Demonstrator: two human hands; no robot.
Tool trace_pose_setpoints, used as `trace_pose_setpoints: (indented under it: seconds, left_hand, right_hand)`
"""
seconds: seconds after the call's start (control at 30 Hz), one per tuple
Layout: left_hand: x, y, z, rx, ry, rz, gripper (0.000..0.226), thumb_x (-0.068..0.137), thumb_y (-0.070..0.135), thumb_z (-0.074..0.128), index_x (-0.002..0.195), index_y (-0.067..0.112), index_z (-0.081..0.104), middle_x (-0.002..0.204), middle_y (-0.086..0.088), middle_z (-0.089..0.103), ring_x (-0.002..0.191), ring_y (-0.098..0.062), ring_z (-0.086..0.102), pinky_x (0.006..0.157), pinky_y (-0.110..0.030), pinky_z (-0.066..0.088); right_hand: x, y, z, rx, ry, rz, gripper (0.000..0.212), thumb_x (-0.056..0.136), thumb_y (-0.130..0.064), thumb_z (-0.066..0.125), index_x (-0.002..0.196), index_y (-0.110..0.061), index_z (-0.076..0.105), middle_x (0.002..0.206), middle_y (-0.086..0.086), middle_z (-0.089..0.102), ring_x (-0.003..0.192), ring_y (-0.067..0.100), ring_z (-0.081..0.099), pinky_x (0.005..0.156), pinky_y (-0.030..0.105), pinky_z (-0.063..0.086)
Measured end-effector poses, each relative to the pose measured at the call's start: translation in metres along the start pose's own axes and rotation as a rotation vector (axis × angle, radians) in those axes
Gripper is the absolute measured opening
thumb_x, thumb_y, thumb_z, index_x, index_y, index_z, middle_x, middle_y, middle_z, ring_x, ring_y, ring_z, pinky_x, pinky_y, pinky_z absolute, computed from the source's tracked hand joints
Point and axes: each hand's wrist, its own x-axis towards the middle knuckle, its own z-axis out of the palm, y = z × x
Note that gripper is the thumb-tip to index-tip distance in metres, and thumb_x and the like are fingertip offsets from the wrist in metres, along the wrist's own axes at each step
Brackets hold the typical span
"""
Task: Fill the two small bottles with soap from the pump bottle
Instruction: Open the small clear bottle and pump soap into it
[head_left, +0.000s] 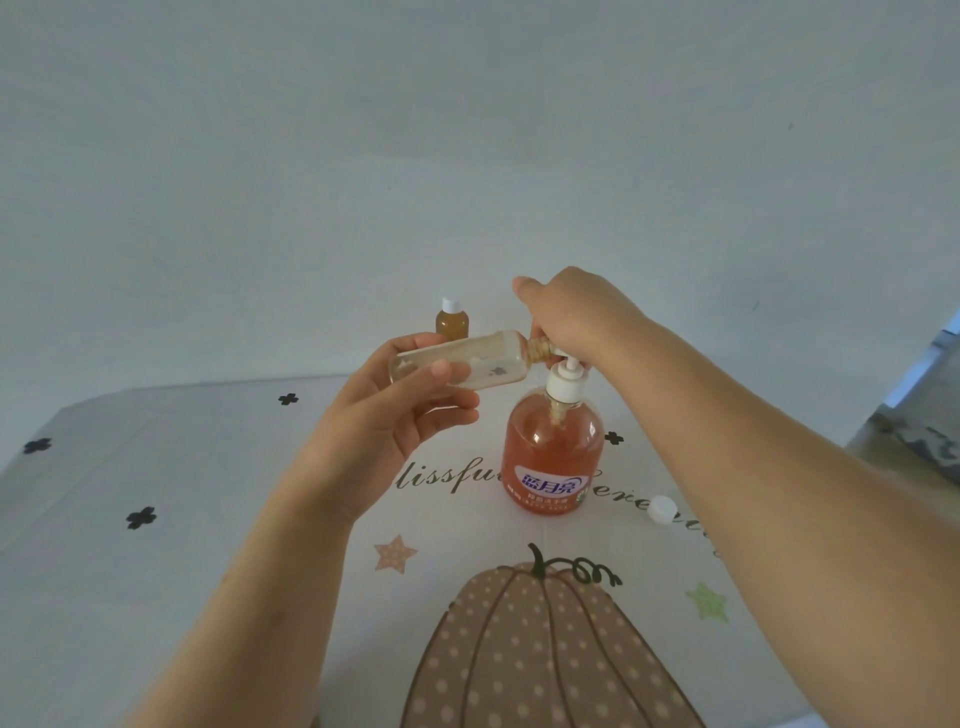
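Note:
The orange pump bottle (553, 457) stands upright in the middle of the table, its white pump (567, 382) on top. My left hand (410, 400) grips a small clear bottle (483, 366), lying almost on its side, with its open neck up against the pump's spout. My right hand (576, 312) rests on top of the pump head, fingers curled down over it and hiding the spout. A second small bottle (452, 323), capped white and full of amber soap, stands behind my left hand. A loose white cap (661, 508) lies on the table to the right.
The table wears a white cloth (208, 493) printed with a pumpkin, stars, clovers and script lettering. A plain pale wall rises behind it. At the far right edge, dark patterned fabric (924, 441) shows beyond the table.

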Motion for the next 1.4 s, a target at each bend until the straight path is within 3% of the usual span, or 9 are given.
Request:
trace_pose_setpoints:
  seconds: [0.53, 0.77, 1.07, 1.4]
  left_hand:
    - [0.002, -0.006, -0.002, 0.020, 0.027, 0.023, 0.031, 0.085, 0.017, 0.063, 0.112, 0.005, 0.055, 0.091, -0.012, 0.071, 0.078, -0.025, 0.068, 0.073, -0.032, 0.058]
    - [0.000, -0.004, 0.002, 0.030, 0.005, 0.039, 0.027, 0.087, 0.018, 0.062, 0.110, 0.006, 0.054, 0.093, -0.010, 0.071, 0.080, -0.024, 0.069, 0.074, -0.031, 0.058]
    - [0.003, -0.005, 0.000, 0.013, 0.012, 0.007, 0.024, 0.087, 0.017, 0.060, 0.108, 0.007, 0.057, 0.100, -0.016, 0.068, 0.082, -0.028, 0.068, 0.076, -0.034, 0.058]
    - [0.003, -0.006, -0.002, 0.034, 0.028, 0.009, 0.024, 0.085, 0.017, 0.062, 0.106, 0.008, 0.058, 0.091, -0.012, 0.070, 0.079, -0.026, 0.069, 0.074, -0.033, 0.058]
  right_hand:
    - [0.003, 0.007, 0.010, 0.038, 0.059, 0.010, 0.047, 0.103, -0.038, 0.037, 0.095, -0.008, 0.072, 0.071, 0.006, 0.064, 0.063, 0.021, 0.057, 0.057, 0.029, 0.038]
    - [-0.001, 0.002, 0.000, 0.045, 0.008, 0.011, 0.047, 0.103, -0.038, 0.037, 0.098, -0.007, 0.071, 0.075, 0.008, 0.067, 0.063, 0.024, 0.059, 0.073, 0.034, 0.049]
    - [0.001, 0.006, 0.005, 0.085, 0.025, 0.049, 0.037, 0.095, -0.029, 0.044, 0.098, -0.007, 0.073, 0.069, 0.005, 0.067, 0.063, 0.025, 0.058, 0.069, 0.033, 0.045]
    - [0.006, 0.011, 0.015, 0.074, 0.049, 0.046, 0.037, 0.097, -0.029, 0.042, 0.097, -0.007, 0.072, 0.075, 0.006, 0.063, 0.065, 0.024, 0.055, 0.060, 0.030, 0.038]
